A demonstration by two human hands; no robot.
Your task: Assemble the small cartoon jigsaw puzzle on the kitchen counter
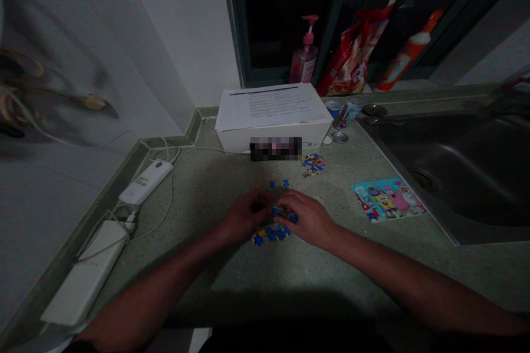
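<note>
Several small blue and yellow jigsaw pieces (275, 233) lie in a loose pile on the counter, partly covered by my hands. My left hand (248, 214) is curled at the pile's left side, thumb and fingertips brought together. From the right, my right hand (309, 218) reaches over the pile with bent fingers. The thin edge of a jigsaw piece (275, 208) shows where the fingertips of both hands meet; most of it is hidden. Just beyond my fingers lie two blue pieces (279, 183), apart from each other.
A second jigsaw heap (313, 164) lies farther back, near a blurred-out dark object (275, 149) before a white box (273, 110). Rightward are a cartoon picture card (389, 198), a can (348, 114) and the sink (455, 171). Cabled white power bank (146, 182) lies left.
</note>
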